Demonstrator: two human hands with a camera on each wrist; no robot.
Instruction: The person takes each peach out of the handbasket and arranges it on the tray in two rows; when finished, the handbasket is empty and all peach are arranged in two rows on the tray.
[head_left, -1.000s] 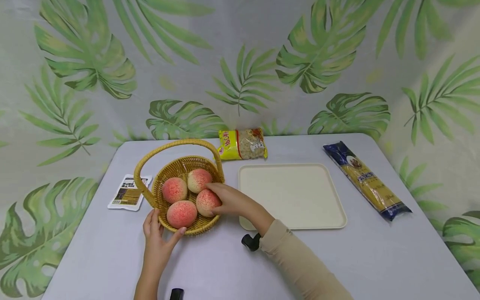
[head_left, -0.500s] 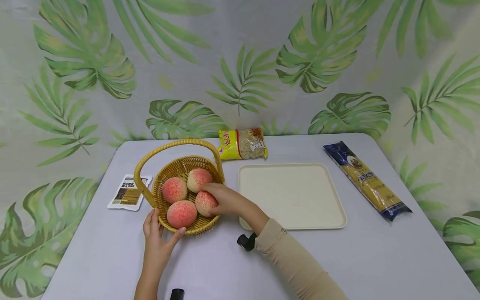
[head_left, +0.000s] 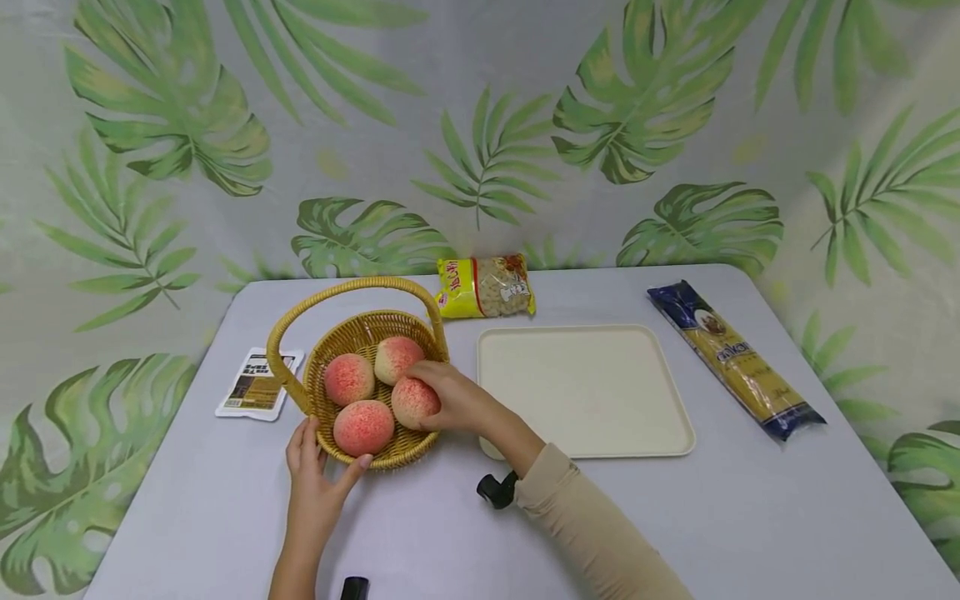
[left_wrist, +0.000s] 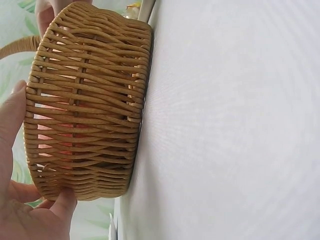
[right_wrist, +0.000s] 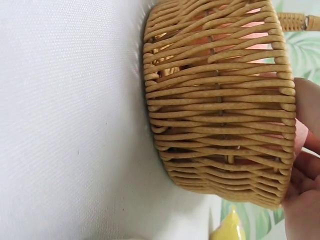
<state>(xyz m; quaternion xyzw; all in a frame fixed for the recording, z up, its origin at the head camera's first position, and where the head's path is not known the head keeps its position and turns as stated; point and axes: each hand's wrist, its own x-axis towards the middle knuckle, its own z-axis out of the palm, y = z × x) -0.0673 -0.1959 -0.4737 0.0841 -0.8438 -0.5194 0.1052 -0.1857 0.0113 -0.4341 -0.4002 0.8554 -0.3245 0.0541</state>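
Note:
A round wicker basket (head_left: 408,454) with a tall arched handle holds several pink-and-cream peaches (head_left: 363,429). My left hand (head_left: 311,483) holds the basket's front-left rim, thumb on the front edge; in the left wrist view its fingers lie against the woven side (left_wrist: 90,110). My right hand (head_left: 465,402) reaches over the right rim and grips the rightmost peach (head_left: 414,405), thumb on the near side and fingers over the far side. That peach still sits inside the basket, beside the others. In the right wrist view the weave largely hides it behind the basket wall (right_wrist: 220,110).
A cream tray (head_left: 585,392) lies just right of the basket. Behind stands a yellow snack bag (head_left: 486,287). A long blue-and-gold pasta packet (head_left: 735,360) lies at the far right, and a white-and-brown pouch (head_left: 258,387) left of the basket. A leaf-print cloth hangs behind the table.
My right hand and the peach under it shifted slightly left, then slightly back right. The left hand and the basket have stayed in place.

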